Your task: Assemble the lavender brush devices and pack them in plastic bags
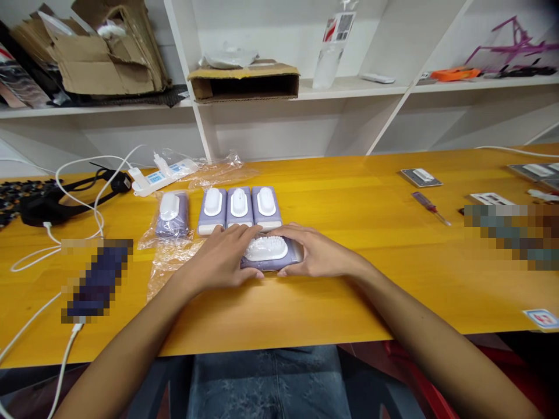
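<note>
Both my hands grip one lavender device with a white ribbed top (267,250), lying sideways on the yellow table (349,279). My left hand (222,256) wraps its left end, fingers curled over it. My right hand (315,253) holds its right end. Just behind stand three matching lavender devices with white caps (239,208) in a row. A further one, still in clear plastic wrap (172,214), lies to their left.
Crumpled clear wrappers (168,262) lie left of my hands. A white power strip (159,176), white cables and a black strap (48,203) sit far left. A screwdriver (430,208) and small plates lie right. White shelves with cardboard boxes (244,81) rise behind.
</note>
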`<move>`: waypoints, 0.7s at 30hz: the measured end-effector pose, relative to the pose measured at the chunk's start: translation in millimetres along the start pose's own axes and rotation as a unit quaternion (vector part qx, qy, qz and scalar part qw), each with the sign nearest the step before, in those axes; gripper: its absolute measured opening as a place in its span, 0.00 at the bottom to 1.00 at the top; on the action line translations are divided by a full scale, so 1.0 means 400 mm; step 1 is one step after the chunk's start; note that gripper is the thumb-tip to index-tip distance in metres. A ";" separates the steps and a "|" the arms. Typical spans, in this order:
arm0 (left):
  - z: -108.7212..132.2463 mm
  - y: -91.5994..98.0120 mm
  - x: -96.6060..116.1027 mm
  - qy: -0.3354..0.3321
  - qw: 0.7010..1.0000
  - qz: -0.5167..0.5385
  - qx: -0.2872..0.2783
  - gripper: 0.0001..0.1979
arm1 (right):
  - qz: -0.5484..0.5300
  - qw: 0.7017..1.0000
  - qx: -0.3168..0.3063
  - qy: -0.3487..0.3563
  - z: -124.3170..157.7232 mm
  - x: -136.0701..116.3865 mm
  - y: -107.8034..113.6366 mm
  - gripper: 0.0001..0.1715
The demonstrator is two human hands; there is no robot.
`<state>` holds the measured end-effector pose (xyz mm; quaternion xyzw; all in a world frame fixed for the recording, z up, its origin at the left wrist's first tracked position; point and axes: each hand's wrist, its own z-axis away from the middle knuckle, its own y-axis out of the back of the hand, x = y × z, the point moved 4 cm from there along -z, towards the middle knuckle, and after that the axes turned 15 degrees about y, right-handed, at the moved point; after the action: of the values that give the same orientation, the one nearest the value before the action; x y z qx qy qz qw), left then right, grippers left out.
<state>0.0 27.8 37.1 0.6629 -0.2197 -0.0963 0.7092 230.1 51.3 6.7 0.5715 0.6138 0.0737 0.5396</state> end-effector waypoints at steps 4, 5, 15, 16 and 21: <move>-0.001 -0.006 0.003 -0.011 1.000 0.010 -0.010 0.44 | 0.007 1.000 -0.011 0.007 -0.006 -0.006 -0.016 0.50; 0.000 -0.007 0.003 -0.012 1.000 0.012 -0.014 0.44 | 0.008 1.000 -0.014 0.011 -0.007 -0.008 -0.019 0.50; -0.003 -0.005 -0.003 -0.002 1.000 0.023 -0.022 0.46 | 0.036 0.998 0.033 0.030 -0.012 -0.023 -0.030 0.36; -0.003 -0.005 -0.003 0.000 1.000 0.020 -0.023 0.45 | 0.048 0.997 0.045 0.028 -0.014 -0.022 -0.032 0.33; -0.001 0.000 0.002 0.008 1.000 0.016 -0.025 0.44 | 0.081 0.988 0.120 0.050 -0.025 -0.026 -0.044 0.18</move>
<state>0.8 27.9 37.0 0.6425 -0.2223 -0.0856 0.7283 209.1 42.5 4.3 0.6756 0.5961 0.0708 0.4280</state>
